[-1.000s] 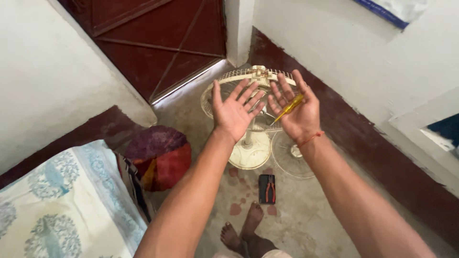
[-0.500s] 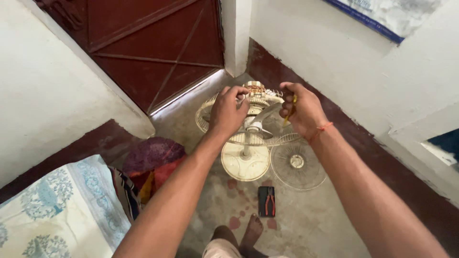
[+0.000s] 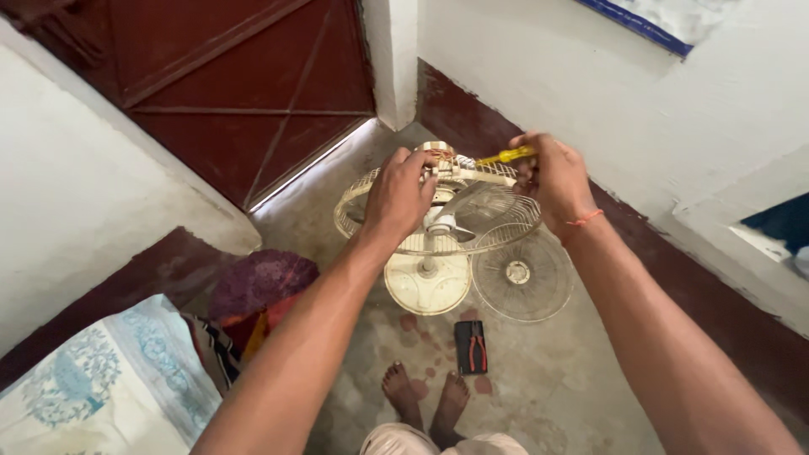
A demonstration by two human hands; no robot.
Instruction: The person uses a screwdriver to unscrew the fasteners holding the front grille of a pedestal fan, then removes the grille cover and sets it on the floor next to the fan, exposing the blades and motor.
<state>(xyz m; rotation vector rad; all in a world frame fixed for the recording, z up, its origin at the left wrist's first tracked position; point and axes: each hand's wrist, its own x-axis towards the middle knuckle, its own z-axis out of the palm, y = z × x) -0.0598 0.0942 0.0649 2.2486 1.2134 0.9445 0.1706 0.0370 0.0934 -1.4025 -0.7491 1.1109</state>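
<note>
My left hand (image 3: pixel 403 192) is clenched over the top of the cream wire-cage pedestal fan (image 3: pixel 438 221), which stands on the concrete floor (image 3: pixel 573 379) before the red door (image 3: pixel 236 93), steadying the exposed motor head. My right hand (image 3: pixel 552 181) is closed on a yellow-handled screwdriver (image 3: pixel 504 156) held level, tip toward the motor housing. Judged step: working a fastener at the motor; the next move calls for seating the tip squarely, while the detached round grille (image 3: pixel 521 274) and red-handled pliers (image 3: pixel 472 347) lie below.

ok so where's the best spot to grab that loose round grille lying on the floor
Probably the outer rim of the front grille, taken from its right side. It lies flat by the fan's round base, so the left edge is crowded, the hub is small, and the thin wires would likely bend.
</note>
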